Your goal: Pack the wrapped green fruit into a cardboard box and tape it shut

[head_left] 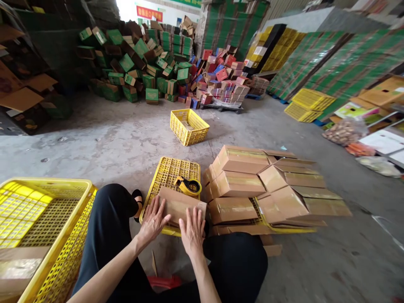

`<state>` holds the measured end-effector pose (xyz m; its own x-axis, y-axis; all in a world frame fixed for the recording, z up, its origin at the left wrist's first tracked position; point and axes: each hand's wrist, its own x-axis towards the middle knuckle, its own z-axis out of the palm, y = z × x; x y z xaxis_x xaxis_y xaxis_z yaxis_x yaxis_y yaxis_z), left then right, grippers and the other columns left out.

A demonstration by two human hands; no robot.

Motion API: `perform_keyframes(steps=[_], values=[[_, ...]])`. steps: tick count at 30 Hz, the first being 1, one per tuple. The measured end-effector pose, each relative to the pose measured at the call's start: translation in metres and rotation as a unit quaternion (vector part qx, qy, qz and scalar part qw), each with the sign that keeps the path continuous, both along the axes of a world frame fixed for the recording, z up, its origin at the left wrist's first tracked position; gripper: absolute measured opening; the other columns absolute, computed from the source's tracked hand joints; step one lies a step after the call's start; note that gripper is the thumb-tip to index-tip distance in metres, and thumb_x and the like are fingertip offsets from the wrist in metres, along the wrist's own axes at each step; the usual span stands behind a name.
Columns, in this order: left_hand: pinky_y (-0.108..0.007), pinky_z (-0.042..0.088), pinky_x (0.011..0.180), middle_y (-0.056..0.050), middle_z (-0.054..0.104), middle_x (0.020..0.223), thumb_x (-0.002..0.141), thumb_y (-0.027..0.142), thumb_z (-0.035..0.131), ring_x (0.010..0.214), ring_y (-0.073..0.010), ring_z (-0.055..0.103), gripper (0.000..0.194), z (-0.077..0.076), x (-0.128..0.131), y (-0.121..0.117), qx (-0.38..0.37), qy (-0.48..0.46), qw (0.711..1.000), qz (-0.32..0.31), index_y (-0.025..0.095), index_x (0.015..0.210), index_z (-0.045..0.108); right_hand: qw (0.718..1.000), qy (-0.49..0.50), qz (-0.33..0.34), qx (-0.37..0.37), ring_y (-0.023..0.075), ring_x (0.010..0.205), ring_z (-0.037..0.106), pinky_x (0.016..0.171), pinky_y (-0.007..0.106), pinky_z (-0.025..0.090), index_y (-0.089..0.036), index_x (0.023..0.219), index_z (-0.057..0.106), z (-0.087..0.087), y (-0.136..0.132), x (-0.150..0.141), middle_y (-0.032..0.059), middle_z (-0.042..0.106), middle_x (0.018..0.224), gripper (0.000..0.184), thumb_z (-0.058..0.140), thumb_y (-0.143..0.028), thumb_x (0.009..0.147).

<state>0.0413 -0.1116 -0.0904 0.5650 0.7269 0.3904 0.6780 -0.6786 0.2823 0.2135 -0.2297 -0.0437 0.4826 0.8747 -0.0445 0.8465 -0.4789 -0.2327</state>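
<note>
Both my hands lie flat on a brown cardboard box (181, 205) that rests on an upturned yellow crate (176, 168) between my knees. My left hand (154, 221) presses on its left end, fingers stretched out. On the right end, my right hand (193, 231) has its fingers spread. Just behind the box, a yellow-and-black tape dispenser (188, 186) lies on the crate. Palms and fingers cover part of the box's near edge.
Several cardboard boxes (241, 184) are stacked close on my right. At my left stands a large yellow crate (71, 185) with a cardboard box (20, 269) inside. Ahead on the floor sits another yellow crate (189, 136). Heaps of green boxes (126, 63) lie further back.
</note>
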Motion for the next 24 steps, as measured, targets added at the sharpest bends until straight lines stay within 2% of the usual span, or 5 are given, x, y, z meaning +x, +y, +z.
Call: perform_keyframes(steps=[5,11,18,21,24], values=[[-0.057,0.040,0.120,-0.016,0.025,0.173,0.104,0.057,0.053,0.160,-0.0405,0.021,0.074,0.003,-0.014,-0.035,0.023,0.025,0.998,-0.048,0.024,0.166,0.032,0.988,0.054,0.143,0.007,0.0328,0.162,0.018,0.127,0.067,0.021,-0.030,0.163,0.039,0.017,0.021,-0.014,0.0089,0.023,0.175,0.059,0.034,-0.055,0.110],[-0.057,0.041,0.121,-0.017,0.032,0.170,0.102,0.056,0.057,0.159,-0.0400,0.026,0.074,0.004,-0.015,-0.039,0.009,0.017,0.998,-0.066,0.022,0.164,0.037,0.975,0.055,0.217,0.014,0.0333,0.162,0.021,0.126,0.070,0.020,-0.033,0.162,0.039,0.025,0.055,-0.022,0.0069,0.026,0.174,0.061,0.033,-0.061,0.108],[-0.058,0.042,0.120,-0.020,0.040,0.165,0.101,0.056,0.057,0.156,-0.0408,0.033,0.069,0.002,-0.013,-0.035,0.003,0.012,0.998,-0.057,0.019,0.158,0.046,0.964,0.029,0.265,0.021,0.0310,0.162,0.020,0.127,0.068,0.017,-0.036,0.164,0.030,0.019,0.100,-0.025,0.0037,0.027,0.174,0.060,0.037,-0.057,0.109],[-0.055,0.042,0.120,-0.019,0.039,0.166,0.103,0.055,0.055,0.156,-0.0392,0.034,0.066,0.004,-0.014,-0.034,0.009,0.016,0.998,-0.054,0.020,0.158,0.047,0.966,0.017,0.258,0.033,0.0279,0.162,0.021,0.129,0.063,0.016,-0.037,0.165,0.026,0.014,0.105,-0.017,0.0022,0.025,0.174,0.058,0.035,-0.054,0.110],[-0.053,0.042,0.120,-0.016,0.039,0.167,0.104,0.056,0.053,0.155,-0.0376,0.035,0.065,0.006,-0.015,-0.033,0.011,0.020,0.998,-0.054,0.023,0.160,0.045,0.974,0.001,0.225,0.040,0.0271,0.162,0.020,0.130,0.061,0.016,-0.036,0.166,0.024,0.008,0.098,0.000,0.0019,0.023,0.175,0.060,0.033,-0.055,0.111]])
